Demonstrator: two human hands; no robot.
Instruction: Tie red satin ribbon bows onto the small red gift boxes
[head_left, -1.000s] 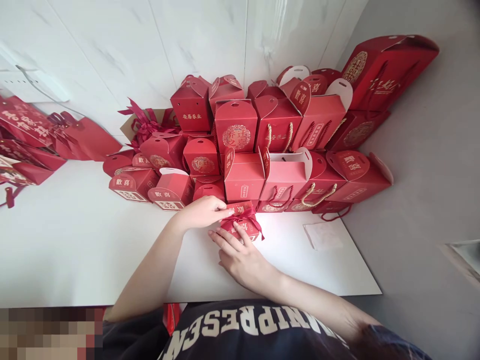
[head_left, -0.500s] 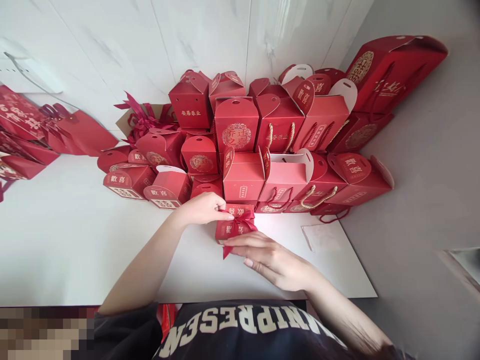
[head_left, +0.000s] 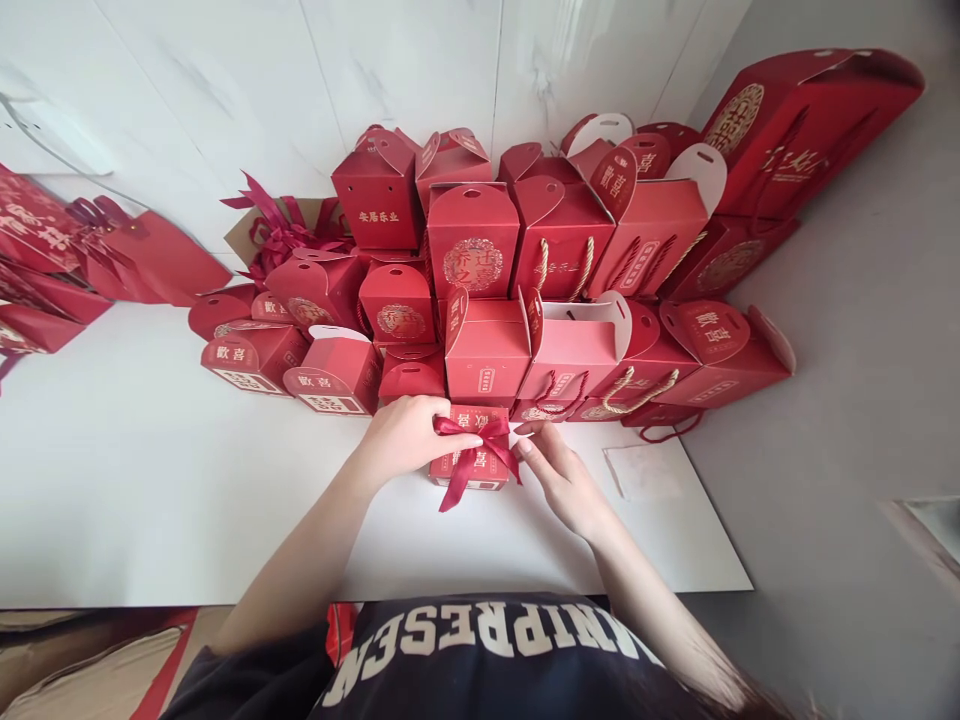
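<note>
A small red gift box (head_left: 480,468) lies on the white table (head_left: 150,480) just in front of me, with a dark red ribbon bow (head_left: 480,440) tied on top. My left hand (head_left: 405,435) is closed, pinching the bow's left loop. My right hand (head_left: 559,470) sits at the box's right side, its fingertips pinched on the bow's right loop. One ribbon tail (head_left: 454,488) hangs down over the box's front.
A stacked pile of red gift boxes (head_left: 480,345) with flap lids and rope handles fills the table's back against the white wall. Red paper bags (head_left: 112,260) lie at far left. Loose ribbons (head_left: 281,225) sit in a cardboard box. A large red box (head_left: 810,120) stands at right.
My right hand has moved from the box's front to its right side and now pinches the bow's right loop. The bow has been pulled wider; the left hand has kept its hold.
</note>
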